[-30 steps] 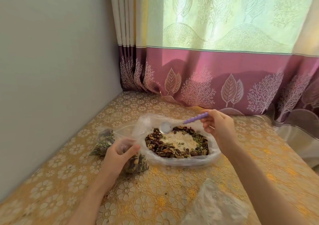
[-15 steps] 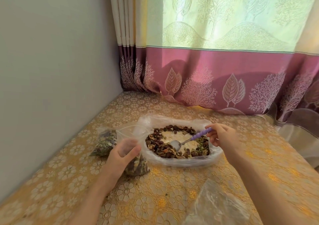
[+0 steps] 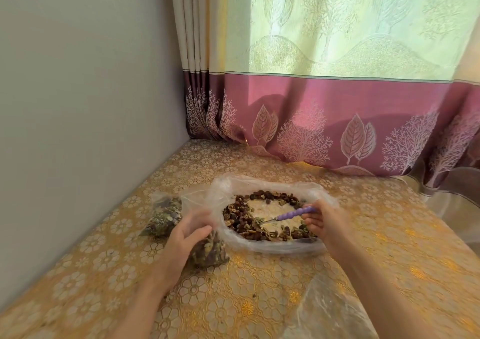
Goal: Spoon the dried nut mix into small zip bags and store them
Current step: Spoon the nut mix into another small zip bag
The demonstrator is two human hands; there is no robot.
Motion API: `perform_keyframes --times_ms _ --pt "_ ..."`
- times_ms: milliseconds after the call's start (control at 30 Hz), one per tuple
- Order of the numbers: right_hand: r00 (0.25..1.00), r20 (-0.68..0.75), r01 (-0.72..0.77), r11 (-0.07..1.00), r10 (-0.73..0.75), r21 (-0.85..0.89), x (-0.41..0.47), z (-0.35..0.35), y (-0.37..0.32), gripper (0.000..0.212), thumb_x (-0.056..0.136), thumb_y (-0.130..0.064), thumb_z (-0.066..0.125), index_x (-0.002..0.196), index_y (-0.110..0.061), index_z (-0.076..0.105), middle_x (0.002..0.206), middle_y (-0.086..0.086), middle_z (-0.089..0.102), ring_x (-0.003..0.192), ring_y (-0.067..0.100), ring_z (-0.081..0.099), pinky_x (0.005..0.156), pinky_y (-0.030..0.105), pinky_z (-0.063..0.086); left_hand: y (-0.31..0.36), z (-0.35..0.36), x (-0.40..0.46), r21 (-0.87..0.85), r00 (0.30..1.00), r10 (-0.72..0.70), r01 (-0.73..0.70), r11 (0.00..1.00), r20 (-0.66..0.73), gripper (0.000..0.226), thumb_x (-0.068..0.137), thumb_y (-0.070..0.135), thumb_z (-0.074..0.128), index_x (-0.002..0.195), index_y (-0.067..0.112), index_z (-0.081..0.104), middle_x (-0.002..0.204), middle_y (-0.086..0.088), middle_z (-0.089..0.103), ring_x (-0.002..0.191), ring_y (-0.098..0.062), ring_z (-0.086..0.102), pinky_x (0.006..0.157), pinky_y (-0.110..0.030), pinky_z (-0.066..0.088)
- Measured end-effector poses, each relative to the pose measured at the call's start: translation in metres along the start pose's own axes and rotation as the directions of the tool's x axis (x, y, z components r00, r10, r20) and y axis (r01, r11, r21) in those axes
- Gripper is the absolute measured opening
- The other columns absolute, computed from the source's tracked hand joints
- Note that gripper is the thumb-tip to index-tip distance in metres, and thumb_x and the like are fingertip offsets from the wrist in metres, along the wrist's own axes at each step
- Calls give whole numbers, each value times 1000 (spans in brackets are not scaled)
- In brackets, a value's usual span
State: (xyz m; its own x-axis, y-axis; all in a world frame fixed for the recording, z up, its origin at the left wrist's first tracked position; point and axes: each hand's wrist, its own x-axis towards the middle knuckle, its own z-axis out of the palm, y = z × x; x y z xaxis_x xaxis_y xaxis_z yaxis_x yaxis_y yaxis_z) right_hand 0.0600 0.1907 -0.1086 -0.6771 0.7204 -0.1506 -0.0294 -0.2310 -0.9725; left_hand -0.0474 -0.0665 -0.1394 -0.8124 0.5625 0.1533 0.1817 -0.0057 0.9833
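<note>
A wide clear plastic bag (image 3: 270,182) lies open on the table with a ring of dried nut mix (image 3: 241,219) inside. My right hand (image 3: 326,221) grips a purple-handled spoon (image 3: 293,212), its bowl dug into the mix at the near side. My left hand (image 3: 184,240) holds a small zip bag (image 3: 207,250) upright just left of the big bag, its mouth open and its bottom partly filled with nuts. A second small filled bag (image 3: 162,216) lies further left.
A grey wall (image 3: 78,104) runs close along the table's left side. A pink and cream curtain (image 3: 337,117) hangs behind the table. More clear plastic (image 3: 327,312) lies at the near right on the gold flowered tablecloth (image 3: 233,299).
My right hand came down from above the big bag's far rim and pushed the spoon low into the nut mix. My left hand stayed on the small zip bag.
</note>
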Motion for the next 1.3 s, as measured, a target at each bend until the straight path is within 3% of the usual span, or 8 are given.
perform_keyframes --times_ms 133,333,400,500,733,967,1100,1300 --pt "999 -29 31 999 -30 34 -3 -4 -2 23 88 -2 46 74 3 63 55 7 60 51 15 50 47 21 38 -2 3 2 74 999 -18 20 997 -30 30 87 21 62 117 25 57 102 13 70 90 0 64 69 -9 48" --pt "995 -56 84 986 -77 141 -4 -6 -11 25 91 -4 46 72 -1 61 54 5 61 47 11 51 42 17 40 -3 2 3 141 999 -29 34 989 -42 27 84 25 65 109 33 59 98 12 68 83 3 60 65 -7 43" --pt "995 -44 98 980 -92 175 -4 -3 -19 25 92 -6 46 72 -1 61 55 6 61 46 11 52 43 17 41 -4 1 3 146 999 -35 40 988 -36 29 83 27 66 111 34 59 101 11 68 90 -2 60 71 -13 44" --pt "991 -11 134 969 -135 206 -8 5 -35 23 90 -3 47 72 1 61 54 5 63 46 10 54 45 18 43 -4 0 4 142 999 -40 45 989 -31 35 78 35 67 111 34 59 105 8 67 97 -11 61 75 -20 45" --pt "963 126 205 952 -238 229 -34 36 -55 22 89 -2 48 73 0 63 58 6 64 48 9 52 45 17 41 -3 2 3 81 998 -47 49 996 -33 55 67 49 66 119 37 51 110 9 66 100 -6 62 76 -17 47" --pt "863 315 369 919 -395 141 -55 53 -47 23 96 -5 45 88 -1 66 70 8 65 56 11 55 47 19 44 -3 3 4 14 1000 -9 9 1000 -12 59 71 42 67 126 25 50 106 14 70 96 -3 65 71 -11 50" --pt "810 364 460 883 -460 93 -56 52 -48 23 97 -6 43 93 -3 66 78 13 63 60 14 54 51 22 44 -6 2 5 -1 999 -19 19 1000 -45 59 69 44 70 123 30 52 112 10 68 104 -7 63 90 -26 47" --pt "818 353 417 891 -455 182 -48 42 -48 26 97 -4 42 93 -3 67 81 17 61 59 13 53 50 21 42 -6 2 4 45 999 -23 25 999 -46 45 69 48 66 112 35 57 106 16 68 99 3 62 78 -13 45"
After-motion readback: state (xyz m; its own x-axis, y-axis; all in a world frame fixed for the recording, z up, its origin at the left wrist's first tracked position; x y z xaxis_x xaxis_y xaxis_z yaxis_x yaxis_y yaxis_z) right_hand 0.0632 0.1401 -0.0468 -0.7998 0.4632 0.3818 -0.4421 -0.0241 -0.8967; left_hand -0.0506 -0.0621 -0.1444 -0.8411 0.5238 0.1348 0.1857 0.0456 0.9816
